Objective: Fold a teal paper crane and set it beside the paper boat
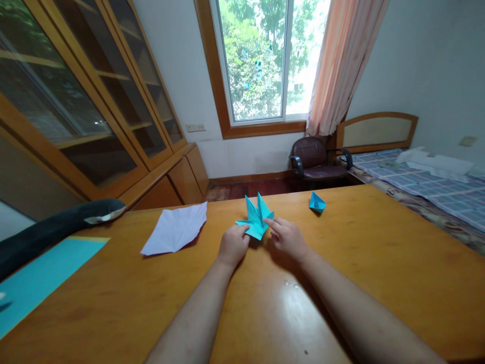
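Both hands worked a folded turquoise paper figure (256,218) that lay near the middle of the wooden worktop (379,263). The left hand (233,244) pinched its lower left edge between thumb and fingers. The right hand (288,236) pressed an extended forefinger onto its right flap, the other fingers curled. A smaller turquoise piece (317,202) sat apart to the right; a creased white sheet (175,230) lay to the left.
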`<state>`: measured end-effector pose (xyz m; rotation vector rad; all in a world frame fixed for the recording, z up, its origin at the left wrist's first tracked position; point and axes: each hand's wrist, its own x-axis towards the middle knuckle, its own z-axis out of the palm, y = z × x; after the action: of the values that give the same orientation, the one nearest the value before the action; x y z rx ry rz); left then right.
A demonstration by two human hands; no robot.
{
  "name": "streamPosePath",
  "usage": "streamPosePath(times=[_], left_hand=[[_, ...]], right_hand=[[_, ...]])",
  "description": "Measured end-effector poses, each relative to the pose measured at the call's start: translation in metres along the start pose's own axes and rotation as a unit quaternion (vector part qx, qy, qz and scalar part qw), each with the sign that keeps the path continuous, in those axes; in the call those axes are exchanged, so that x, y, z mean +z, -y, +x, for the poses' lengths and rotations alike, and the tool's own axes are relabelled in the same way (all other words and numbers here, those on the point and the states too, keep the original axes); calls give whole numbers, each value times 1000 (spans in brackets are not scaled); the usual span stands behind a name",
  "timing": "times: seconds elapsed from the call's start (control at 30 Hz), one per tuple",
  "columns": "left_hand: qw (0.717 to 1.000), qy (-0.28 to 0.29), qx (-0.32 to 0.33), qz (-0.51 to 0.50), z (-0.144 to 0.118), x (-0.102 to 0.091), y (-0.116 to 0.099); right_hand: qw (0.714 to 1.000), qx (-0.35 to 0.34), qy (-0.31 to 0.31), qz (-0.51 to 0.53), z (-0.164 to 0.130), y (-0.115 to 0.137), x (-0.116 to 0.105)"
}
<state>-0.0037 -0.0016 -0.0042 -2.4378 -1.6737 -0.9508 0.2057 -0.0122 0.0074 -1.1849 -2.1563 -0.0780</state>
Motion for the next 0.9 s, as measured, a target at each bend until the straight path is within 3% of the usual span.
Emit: streamPosePath(times=[0.2,0.4,0.6,0.9], left_hand=[[999,31,-32,-22,1,0,2],[985,29,-105,-134,3,4,8],[963,7,-154,-219,4,7,10],[966,-54,-165,-192,6,10,11]], right_hand=[[997,64,19,-39,-1,-2,0],[990,126,35,-43,-2,-10,5],[990,140,8,15,-3,-15,11],[987,156,-38,32,-3,-16,16]])
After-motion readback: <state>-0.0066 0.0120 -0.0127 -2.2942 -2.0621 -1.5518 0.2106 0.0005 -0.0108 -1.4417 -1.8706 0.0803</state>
